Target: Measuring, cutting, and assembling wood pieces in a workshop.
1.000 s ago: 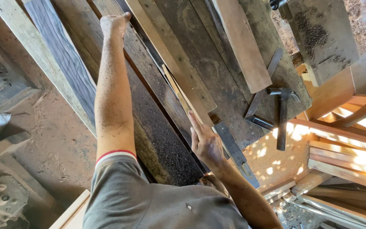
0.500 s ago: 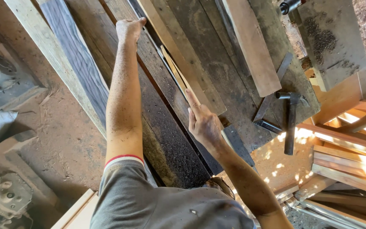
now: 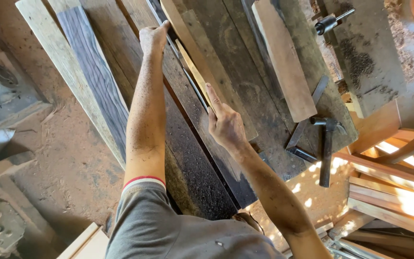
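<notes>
1. Lying on the dark plank (image 3: 188, 144) of the workbench (image 3: 245, 72), a thin pale wooden strip (image 3: 195, 72) is seen with its long axis running away from the person, angled up and to the left in the head view.
2. The left hand (image 3: 153, 39) is stretched to the far end, curled against the strip's left side; whether the fingers are closed around anything cannot be told.
3. The right hand (image 3: 226, 125) is set at the near end, its forefinger extended along the strip and the other fingers folded in; nothing is clasped in it.
4. The strip is thus bracketed between both hands, the right being the nearer to the body, the left well beyond it.
5. To the right, a short light board (image 3: 283, 57) is laid on the bench, with a metal square (image 3: 307, 124) and a hammer (image 3: 327, 144) near its end.
6. No containers are visible; sawdust is scattered on the floor (image 3: 68, 163).
</notes>
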